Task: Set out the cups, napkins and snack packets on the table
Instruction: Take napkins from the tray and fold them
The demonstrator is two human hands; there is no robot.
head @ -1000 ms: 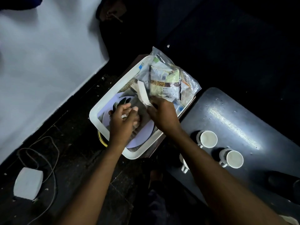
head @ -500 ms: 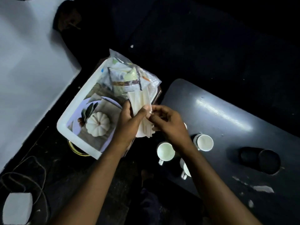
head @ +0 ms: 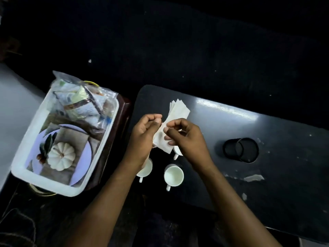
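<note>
My left hand [head: 144, 138] and my right hand [head: 187, 138] both grip a stack of white paper napkins [head: 178, 111] above the left end of the dark table [head: 267, 157]. The napkins fan out upward past my fingers. Below my hands, white cups stand on the table: one in full view [head: 173, 175], one partly under my left wrist [head: 145, 169], and one mostly hidden under my right hand [head: 177, 152]. Snack packets in a clear plastic bag [head: 81, 102] lie in the far end of a white tray [head: 17, 170] left of the table.
A plate with a white pumpkin [head: 61, 155] fills the tray's near end. A black mesh cup [head: 240, 149] lies on its side on the table's right part. White scraps [head: 252, 178] dot the tabletop. A cable [head: 10, 220] runs over the dark floor at lower left.
Both hands lifted the napkin stack out of the tray and carried it right, over the table above the cups. The view swung right with them.
</note>
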